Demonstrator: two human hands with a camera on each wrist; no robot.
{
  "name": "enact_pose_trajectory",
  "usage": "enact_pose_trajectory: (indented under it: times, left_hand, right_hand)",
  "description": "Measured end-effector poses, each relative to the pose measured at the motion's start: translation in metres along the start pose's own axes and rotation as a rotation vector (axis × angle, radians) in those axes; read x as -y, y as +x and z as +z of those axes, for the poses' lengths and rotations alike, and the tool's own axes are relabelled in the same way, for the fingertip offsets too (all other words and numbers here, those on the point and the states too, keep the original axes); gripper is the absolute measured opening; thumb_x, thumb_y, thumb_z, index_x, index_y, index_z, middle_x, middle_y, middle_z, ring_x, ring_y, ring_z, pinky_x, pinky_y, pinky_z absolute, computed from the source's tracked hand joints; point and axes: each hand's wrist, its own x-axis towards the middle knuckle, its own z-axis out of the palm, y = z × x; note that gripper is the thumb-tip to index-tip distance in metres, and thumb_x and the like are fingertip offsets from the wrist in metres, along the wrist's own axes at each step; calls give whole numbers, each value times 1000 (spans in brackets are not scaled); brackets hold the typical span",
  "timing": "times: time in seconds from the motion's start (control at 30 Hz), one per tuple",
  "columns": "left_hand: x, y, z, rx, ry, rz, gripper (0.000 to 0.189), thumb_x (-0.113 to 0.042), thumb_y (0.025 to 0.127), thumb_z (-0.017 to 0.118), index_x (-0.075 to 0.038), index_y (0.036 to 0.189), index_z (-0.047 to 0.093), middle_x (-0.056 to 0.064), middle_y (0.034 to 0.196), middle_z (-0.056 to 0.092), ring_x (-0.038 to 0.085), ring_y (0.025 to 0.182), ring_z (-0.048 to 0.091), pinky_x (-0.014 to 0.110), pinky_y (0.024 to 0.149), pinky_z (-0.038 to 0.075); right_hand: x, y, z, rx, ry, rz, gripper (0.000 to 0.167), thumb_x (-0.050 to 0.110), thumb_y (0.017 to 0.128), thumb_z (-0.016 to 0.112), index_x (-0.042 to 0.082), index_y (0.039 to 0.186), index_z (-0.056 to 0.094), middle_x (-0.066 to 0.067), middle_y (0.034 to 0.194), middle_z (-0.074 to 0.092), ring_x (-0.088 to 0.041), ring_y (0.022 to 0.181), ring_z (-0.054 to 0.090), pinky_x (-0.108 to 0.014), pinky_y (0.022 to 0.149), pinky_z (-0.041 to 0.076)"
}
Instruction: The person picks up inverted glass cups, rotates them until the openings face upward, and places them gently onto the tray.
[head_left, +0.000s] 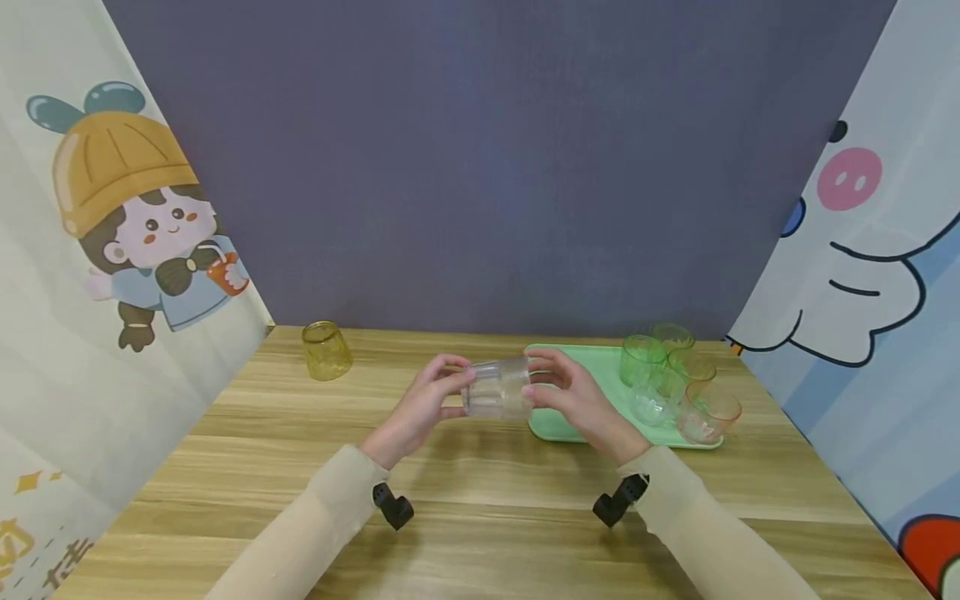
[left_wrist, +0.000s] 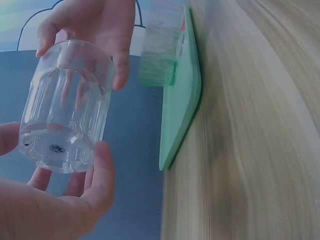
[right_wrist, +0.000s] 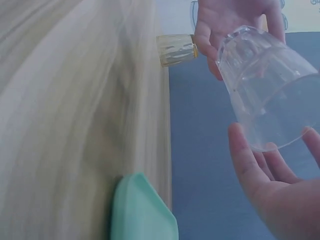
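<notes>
A clear drinking glass (head_left: 497,389) is held on its side above the table, between both hands. My left hand (head_left: 423,402) grips the base end, thumb and fingers spread round it. At the rim end my right hand (head_left: 567,392) holds the glass with its thumb and fingers. In the left wrist view the thick base of the clear glass (left_wrist: 62,110) faces the camera. The right wrist view shows the open mouth of the glass (right_wrist: 270,90) above the right fingers (right_wrist: 245,160).
A light green tray (head_left: 558,427) lies right of centre. On its right part stand several tinted glasses, among them a green glass (head_left: 642,360) and a pink-rimmed glass (head_left: 708,412). An amber glass (head_left: 326,352), seemingly upside down, stands at the table's back left. Behind rises a dark panel (head_left: 487,167).
</notes>
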Motion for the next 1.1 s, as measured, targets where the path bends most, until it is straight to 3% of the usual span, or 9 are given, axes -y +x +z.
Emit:
enact_pose_trajectory:
  times: [0.3, 0.57, 0.9, 1.1]
  left_hand:
    - [-3, 1, -2, 16, 8, -6, 34, -24, 102, 61, -6, 129, 51, 13, 121, 53, 29, 110, 54, 42, 91, 54]
    - [1, 5, -4, 27, 110, -7, 35, -22, 102, 60, -2, 130, 52, 14, 123, 57, 24, 106, 56, 45, 94, 54]
    - [4, 7, -12, 21, 317, 44, 32, -25, 103, 58, -2, 126, 57, 14, 121, 61, 34, 110, 57, 50, 94, 52]
    - [6, 7, -17, -42, 632, 132, 31, -32, 104, 58, -8, 125, 61, 11, 119, 66, 29, 107, 62, 46, 89, 53]
  right_hand:
    - [15, 7, -8, 49, -84, 8, 60, 19, 94, 74, 11, 148, 48, -23, 140, 49, -40, 127, 51, -44, 87, 57]
    - [20, 10, -17, 84, -177, 21, 61, 21, 92, 77, 13, 146, 50, -18, 138, 52, -36, 126, 53, -43, 92, 55]
    - [29, 14, -22, 128, -386, 28, 60, 27, 89, 80, 19, 143, 54, -12, 136, 55, -34, 124, 55, -50, 97, 50]
    - [31, 14, -25, 194, -496, 19, 60, 27, 90, 79, 17, 144, 55, -8, 141, 55, -31, 122, 55, -52, 99, 48]
